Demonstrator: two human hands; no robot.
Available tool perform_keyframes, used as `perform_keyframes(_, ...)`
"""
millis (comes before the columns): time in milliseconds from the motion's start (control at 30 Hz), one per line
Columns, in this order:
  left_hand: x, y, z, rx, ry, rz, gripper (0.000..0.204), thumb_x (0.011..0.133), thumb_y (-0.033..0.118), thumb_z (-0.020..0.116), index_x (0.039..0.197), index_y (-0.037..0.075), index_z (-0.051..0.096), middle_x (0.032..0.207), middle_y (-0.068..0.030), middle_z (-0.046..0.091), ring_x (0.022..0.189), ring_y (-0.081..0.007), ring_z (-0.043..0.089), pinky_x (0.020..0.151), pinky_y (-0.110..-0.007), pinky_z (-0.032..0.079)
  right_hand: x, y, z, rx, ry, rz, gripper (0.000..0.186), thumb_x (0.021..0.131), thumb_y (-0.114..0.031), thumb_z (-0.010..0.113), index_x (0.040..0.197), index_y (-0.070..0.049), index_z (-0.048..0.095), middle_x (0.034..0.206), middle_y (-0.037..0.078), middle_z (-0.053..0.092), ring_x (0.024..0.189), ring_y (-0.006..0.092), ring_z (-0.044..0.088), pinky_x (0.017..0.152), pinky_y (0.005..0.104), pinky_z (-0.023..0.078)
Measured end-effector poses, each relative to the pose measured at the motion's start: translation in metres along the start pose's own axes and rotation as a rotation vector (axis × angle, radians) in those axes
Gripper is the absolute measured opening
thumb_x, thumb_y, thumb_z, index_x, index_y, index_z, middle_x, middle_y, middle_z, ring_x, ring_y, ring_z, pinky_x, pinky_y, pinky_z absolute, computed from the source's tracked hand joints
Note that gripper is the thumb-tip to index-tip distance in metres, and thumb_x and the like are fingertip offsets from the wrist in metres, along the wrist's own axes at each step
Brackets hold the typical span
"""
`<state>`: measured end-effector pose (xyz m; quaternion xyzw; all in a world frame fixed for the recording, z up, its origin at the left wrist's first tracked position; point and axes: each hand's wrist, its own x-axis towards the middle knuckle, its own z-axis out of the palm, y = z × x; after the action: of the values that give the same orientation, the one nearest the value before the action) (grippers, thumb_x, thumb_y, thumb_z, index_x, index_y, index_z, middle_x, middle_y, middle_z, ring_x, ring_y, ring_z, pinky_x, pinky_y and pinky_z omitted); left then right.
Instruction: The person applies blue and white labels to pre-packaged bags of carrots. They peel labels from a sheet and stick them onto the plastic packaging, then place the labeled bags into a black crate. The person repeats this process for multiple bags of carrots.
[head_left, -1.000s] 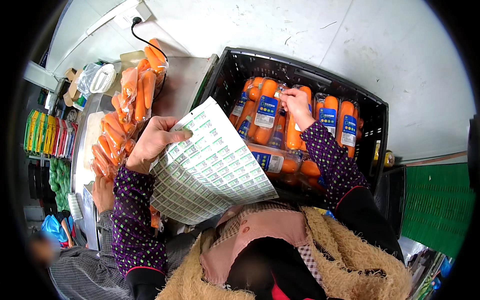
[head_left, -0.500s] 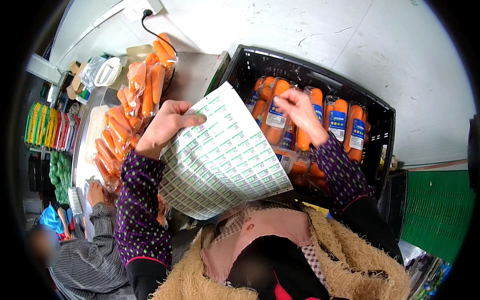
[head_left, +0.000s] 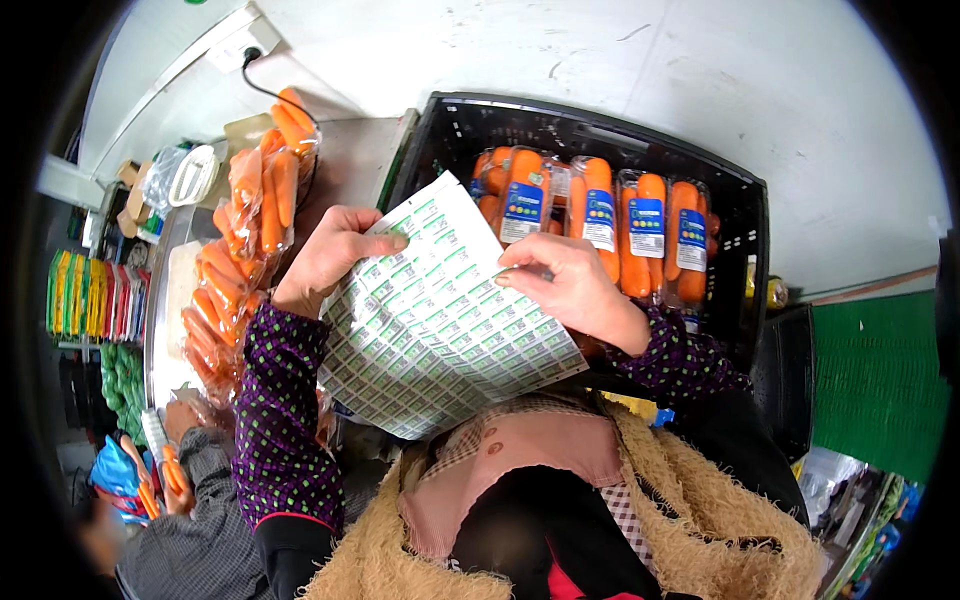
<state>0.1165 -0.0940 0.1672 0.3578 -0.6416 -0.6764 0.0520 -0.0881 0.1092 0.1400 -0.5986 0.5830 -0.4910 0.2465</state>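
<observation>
The right hand (head_left: 580, 290) has come back from the carrot packs (head_left: 600, 215) in the black crate (head_left: 745, 215) at 1 o'clock onto the label sheet (head_left: 440, 310), fingertips pinching at a sticker; the left hand (head_left: 330, 255) still grips the sheet's top edge at 10 o'clock; another label is probably being peeled.

The right hand (head_left: 575, 290) is coming back from the bagged carrots (head_left: 600, 215) (in the black crate (head_left: 745, 260)) onto the sticker sheet (head_left: 440, 310).

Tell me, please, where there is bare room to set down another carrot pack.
The crate has bare floor along its far wall. The worktop strip between crate and the loose carrot bags is also bare. The crate's near side is packed with labelled packs.
</observation>
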Motion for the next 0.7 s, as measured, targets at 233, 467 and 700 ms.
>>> perform_keyframes(233,0.0,-0.011,-0.002,-0.046,0.031,-0.006,0.02,0.078,0.008,0.072,0.092,-0.007,0.069,0.078,-0.0075,0.068,0.063,-0.0108,0.061,0.061,-0.024,0.048,0.005,0.014,-0.04,0.033,0.202,-0.034,0.005,0.079,-0.003,0.071,0.083,-0.003,0.067,0.083,0.001,0.065,0.072,0.0114,0.061,0.063,0.0248,0.049)
perform_keyframes(467,0.002,-0.005,0.003,-0.106,0.0,0.004,0.017,0.078,0.007,0.072,0.088,-0.006,0.068,0.076,-0.0071,0.068,0.061,-0.0101,0.06,0.058,-0.023,0.047,0.026,0.175,-0.114,0.094,0.319,0.661,0.011,0.087,-0.009,0.065,0.086,0.001,0.064,0.071,0.003,0.063,0.057,0.0091,0.055,0.05,0.0245,0.044)
perform_keyframes(700,-0.003,-0.006,0.002,-0.096,0.029,-0.033,0.017,0.079,0.008,0.072,0.089,-0.006,0.068,0.077,-0.0054,0.068,0.063,-0.009,0.06,0.061,-0.022,0.047,0.035,0.207,-0.091,-0.261,0.44,0.521,0.017,0.083,-0.011,0.069,0.088,0.003,0.062,0.072,0.009,0.064,0.06,0.0168,0.061,0.054,0.0316,0.049)
